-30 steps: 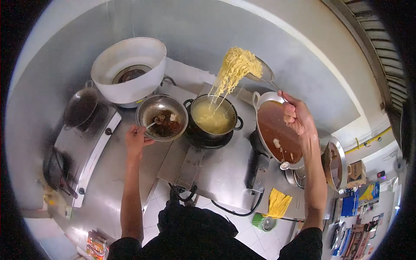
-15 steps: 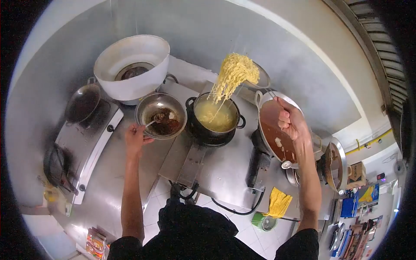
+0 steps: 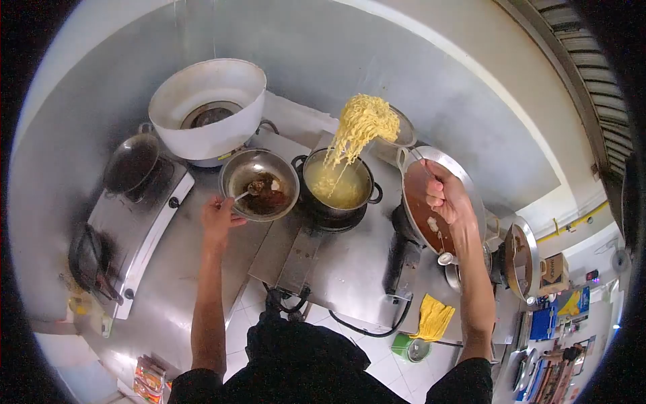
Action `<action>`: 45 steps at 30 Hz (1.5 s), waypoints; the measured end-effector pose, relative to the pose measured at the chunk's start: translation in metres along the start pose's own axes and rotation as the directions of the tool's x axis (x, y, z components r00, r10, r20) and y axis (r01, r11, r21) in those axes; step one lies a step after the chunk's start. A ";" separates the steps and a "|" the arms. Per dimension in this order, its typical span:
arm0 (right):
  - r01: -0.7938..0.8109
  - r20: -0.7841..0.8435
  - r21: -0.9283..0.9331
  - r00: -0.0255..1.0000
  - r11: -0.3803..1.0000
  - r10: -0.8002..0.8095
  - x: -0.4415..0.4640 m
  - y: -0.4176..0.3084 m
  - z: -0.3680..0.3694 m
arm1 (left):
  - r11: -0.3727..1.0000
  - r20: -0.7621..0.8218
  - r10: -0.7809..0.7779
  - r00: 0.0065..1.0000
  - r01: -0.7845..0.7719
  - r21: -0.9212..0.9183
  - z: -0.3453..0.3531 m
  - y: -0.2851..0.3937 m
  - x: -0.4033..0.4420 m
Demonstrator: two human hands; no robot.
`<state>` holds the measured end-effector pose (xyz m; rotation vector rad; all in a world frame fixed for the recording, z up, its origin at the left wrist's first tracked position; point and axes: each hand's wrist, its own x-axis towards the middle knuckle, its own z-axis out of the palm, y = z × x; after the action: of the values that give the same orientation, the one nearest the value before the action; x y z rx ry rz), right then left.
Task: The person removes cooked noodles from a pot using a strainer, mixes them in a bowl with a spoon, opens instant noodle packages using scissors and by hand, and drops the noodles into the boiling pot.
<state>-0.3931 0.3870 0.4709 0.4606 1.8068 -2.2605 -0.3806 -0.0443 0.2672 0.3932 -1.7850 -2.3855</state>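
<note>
Noodles, yellow and wavy (image 3: pixel 365 124), hang from a round metal strainer (image 3: pixel 398 128) above the black two-handled pot (image 3: pixel 336 182), the landmark in the head view, strands trailing toward its cloudy liquid. Right of the pot, the right hand (image 3: pixel 447 195) is closed around the strainer's handle. Left of the pot, the left hand (image 3: pixel 219 219), partly curled, grips the rim of a shallow silver metal bowl (image 3: pixel 259 185) and a spoon (image 3: pixel 242 196) resting in dark brown sauce (image 3: pixel 269 200).

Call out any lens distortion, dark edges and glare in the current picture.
Head view: black fills the corners; the long grey wall bows in wide-angle distortion; pale glare streaks the shiny steel worktop; the yellow cloth shows clearly.
</note>
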 end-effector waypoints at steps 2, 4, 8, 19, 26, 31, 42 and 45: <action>0.001 -0.004 -0.001 1.000 1.000 -0.001 -0.001 0.000 0.002 | 0.999 0.008 -0.010 1.000 0.011 -0.041 0.005 0.003 -0.002; 0.006 -0.016 -0.002 1.000 1.000 -0.006 -0.001 -0.003 0.002 | 0.998 0.019 -0.023 1.000 0.024 -0.054 0.007 -0.003 0.002; 0.053 0.001 -0.053 0.999 0.997 -0.053 -0.003 -0.015 0.003 | 0.999 0.022 -0.025 0.999 0.026 -0.043 0.019 -0.006 0.008; 0.149 0.043 0.014 0.988 0.989 -0.149 -0.030 -0.085 0.034 | 0.996 0.143 -0.094 0.985 0.095 0.000 0.098 -0.006 0.039; 0.136 0.023 -0.176 0.991 0.975 -0.134 -0.039 -0.065 0.049 | 0.985 0.167 -0.148 0.975 0.161 -0.066 0.125 -0.003 0.049; 0.146 -0.028 -0.468 0.983 0.872 -0.180 -0.021 -0.014 0.059 | 0.979 0.187 -0.180 0.966 0.194 -0.062 0.127 0.006 0.043; 0.307 0.479 -0.871 0.702 -0.383 -0.527 0.010 0.070 0.048 | 0.967 0.214 -0.208 0.954 0.234 -0.104 0.121 -0.005 0.034; 0.308 0.562 -0.814 0.629 -0.492 -0.537 0.008 0.077 0.044 | 0.970 0.172 -0.204 0.964 0.223 -0.096 0.118 -0.008 0.029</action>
<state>-0.3785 0.3272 0.4069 -0.7361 3.4667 0.1672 -0.4423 0.0591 0.2870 0.4086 -1.7367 -2.7264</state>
